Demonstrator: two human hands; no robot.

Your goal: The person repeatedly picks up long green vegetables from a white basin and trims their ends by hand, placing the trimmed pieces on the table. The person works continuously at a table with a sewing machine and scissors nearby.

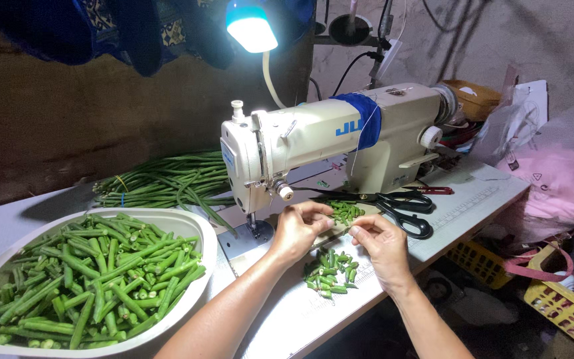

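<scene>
My left hand (298,229) and my right hand (383,244) meet over the white table, each pinching one end of a short green bean piece (338,225). Just below them lies a small heap of cut bean bits (330,269). A few more cut pieces (345,211) rest behind my fingers, near the sewing machine. At the left, a large white bowl (202,229) is full of cut green beans (97,276). A bundle of long uncut beans (164,181) lies behind the bowl.
A cream sewing machine (313,143) stands mid-table under a lit lamp (252,28). Black scissors (403,206) lie beside it at the right. Pink plastic bags (563,179) and yellow crates (556,302) sit at the right, beyond the table edge.
</scene>
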